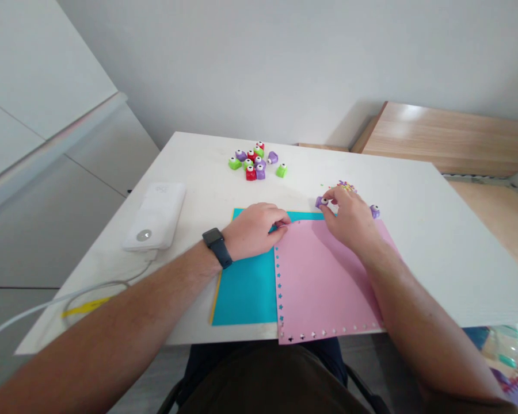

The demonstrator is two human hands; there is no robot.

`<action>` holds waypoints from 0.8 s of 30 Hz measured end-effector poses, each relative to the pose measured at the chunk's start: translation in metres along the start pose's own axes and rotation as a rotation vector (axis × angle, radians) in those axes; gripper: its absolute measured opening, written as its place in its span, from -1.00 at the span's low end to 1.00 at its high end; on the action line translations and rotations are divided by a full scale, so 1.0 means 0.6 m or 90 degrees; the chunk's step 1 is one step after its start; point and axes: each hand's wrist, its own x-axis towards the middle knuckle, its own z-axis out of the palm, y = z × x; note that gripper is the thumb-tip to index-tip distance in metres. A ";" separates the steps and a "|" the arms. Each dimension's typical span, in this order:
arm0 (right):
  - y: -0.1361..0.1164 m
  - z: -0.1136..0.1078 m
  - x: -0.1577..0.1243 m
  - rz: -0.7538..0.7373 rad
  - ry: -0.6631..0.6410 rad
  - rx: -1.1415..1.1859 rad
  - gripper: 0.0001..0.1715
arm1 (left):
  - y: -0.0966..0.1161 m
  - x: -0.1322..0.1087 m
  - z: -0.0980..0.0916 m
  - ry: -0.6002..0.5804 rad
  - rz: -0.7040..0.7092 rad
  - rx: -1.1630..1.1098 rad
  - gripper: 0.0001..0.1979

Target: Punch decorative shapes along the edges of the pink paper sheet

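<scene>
A pink paper sheet (323,282) with small punched shapes along its left and bottom edges lies on a teal sheet (246,287) on the white table (435,241). My left hand (256,229), with a dark watch on the wrist, pinches the pink sheet's upper left corner. My right hand (349,217) rests at the sheet's top edge, fingers curled on a small purple paper punch (321,202). Another purple punch (374,211) sits just right of that hand. Behind it lies a little heap of coloured punched bits (347,185).
Several small punches (256,160) in green, red and purple are clustered at the table's far middle. A white power bank (155,215) with a cable lies at the left. A wooden board (449,135) leans behind the table at the right.
</scene>
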 end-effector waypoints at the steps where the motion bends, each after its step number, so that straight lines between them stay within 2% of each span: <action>1: 0.003 -0.001 0.001 0.015 0.002 -0.016 -0.84 | 0.001 0.000 -0.001 -0.005 0.012 -0.007 -0.86; 7: 0.009 0.000 0.003 0.046 -0.022 -0.018 -0.83 | 0.000 -0.002 -0.003 -0.026 0.056 -0.052 -0.84; 14: 0.001 0.001 -0.001 0.004 -0.032 0.044 -0.84 | 0.003 -0.003 -0.006 -0.021 0.098 -0.099 -0.82; 24: 0.003 0.002 0.000 0.016 -0.063 -0.013 -0.86 | 0.009 -0.006 -0.008 -0.062 0.080 -0.147 -0.85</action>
